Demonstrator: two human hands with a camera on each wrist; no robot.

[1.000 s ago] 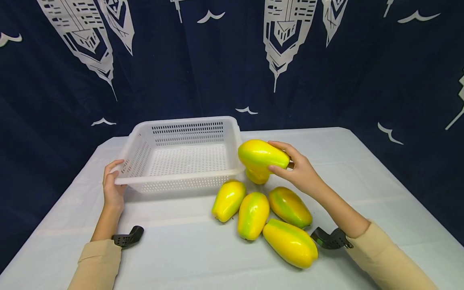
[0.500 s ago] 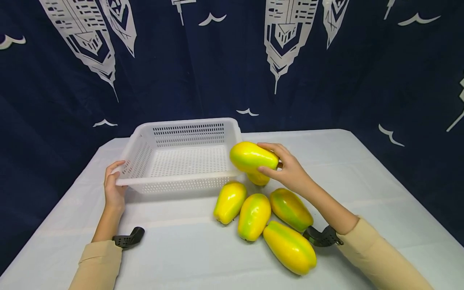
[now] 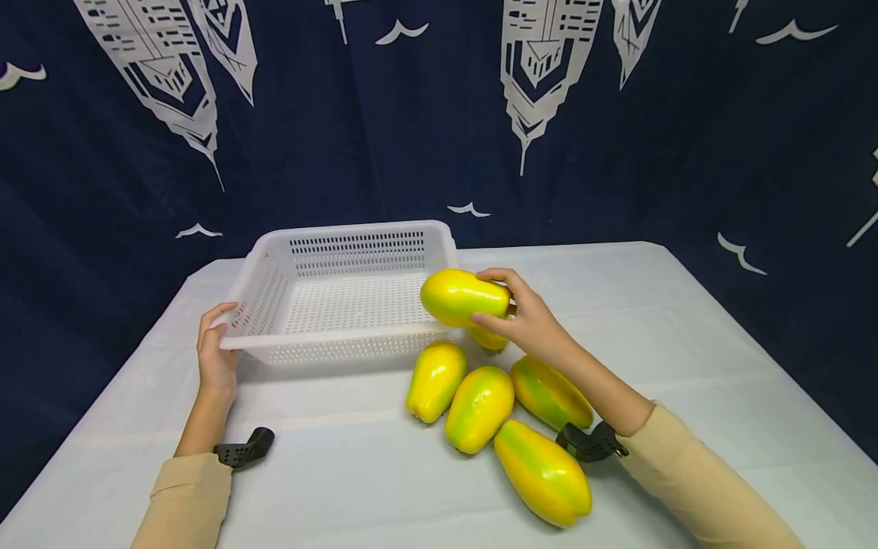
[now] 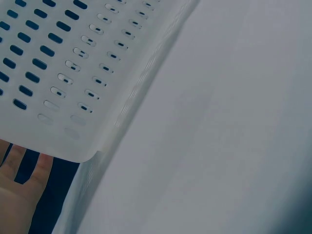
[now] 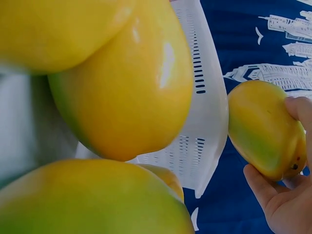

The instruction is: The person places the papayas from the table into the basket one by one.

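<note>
My right hand grips a yellow-green papaya by its narrow end. The papaya is held up at the right rim of a white perforated basket, its blunt end overlapping the inside in the head view. In the right wrist view, the thumb and fingers of the right hand pinch this papaya from both sides. My left hand grips the basket's near left corner. In the left wrist view, its fingers reach behind the basket wall. The basket floor shows bare.
Several more papayas lie grouped on the white tablecloth right of the middle. One papaya is partly hidden behind the right hand, close to the basket. A dark blue curtain with white prints hangs behind the table.
My right hand has moved left with the papaya, bringing it over the basket's right rim. The nearest papaya on the table has turned slightly. My left hand and the basket stay put.
</note>
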